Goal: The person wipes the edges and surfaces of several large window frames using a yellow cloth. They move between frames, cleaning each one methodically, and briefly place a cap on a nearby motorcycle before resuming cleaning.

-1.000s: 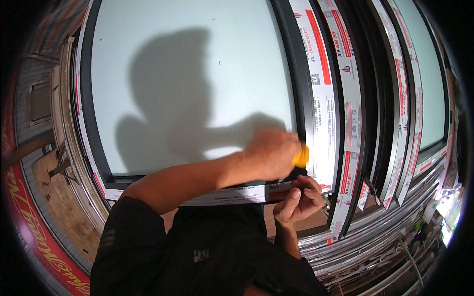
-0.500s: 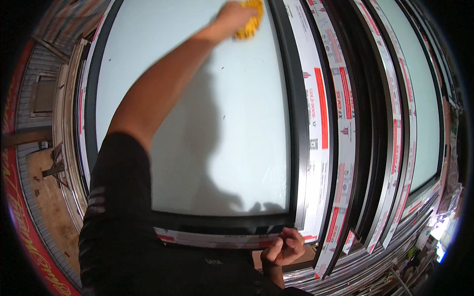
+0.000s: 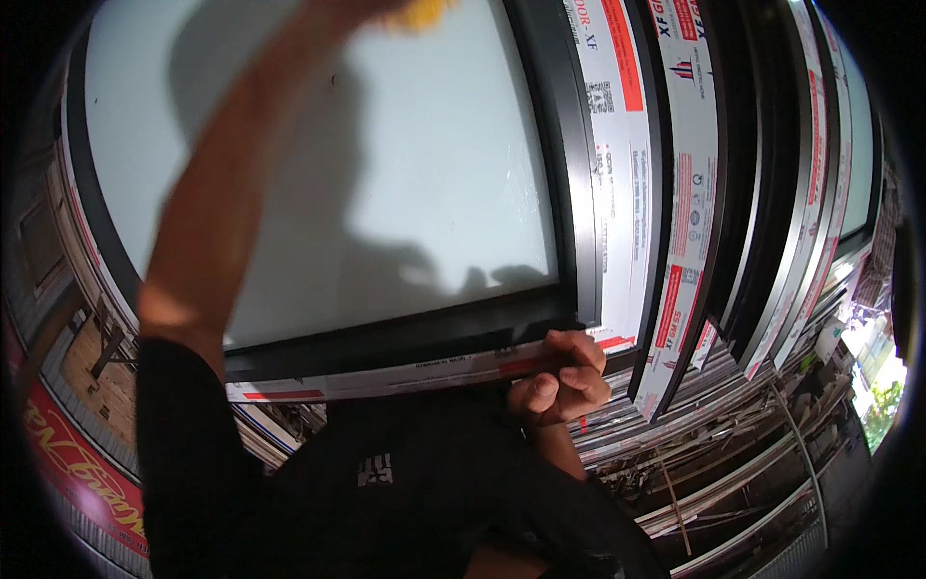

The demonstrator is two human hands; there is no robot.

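Frosted window pane (image 3: 386, 174), left hand cut off, yellow object (image 3: 424, 12) blurred

A window workshop: framed glass panels (image 3: 386, 164) stacked at centre and right, loose metal profiles (image 3: 733, 482) piled lower right.

The left arm reaches up across the frosted glass pane (image 3: 405, 174), and at the top edge of the view a blurred yellow object (image 3: 420, 12) shows where the left hand would be; the hand itself cannot be made out. The right hand (image 3: 559, 378) is curled at the lower right corner of the black window frame (image 3: 569, 193), its fingers (image 3: 579, 352) touching the white protective film with red markings (image 3: 386, 378) along the bottom rail. More film-wrapped frames (image 3: 694, 193) stand stacked to the right. Loose metal profiles (image 3: 733, 473) lie below them.
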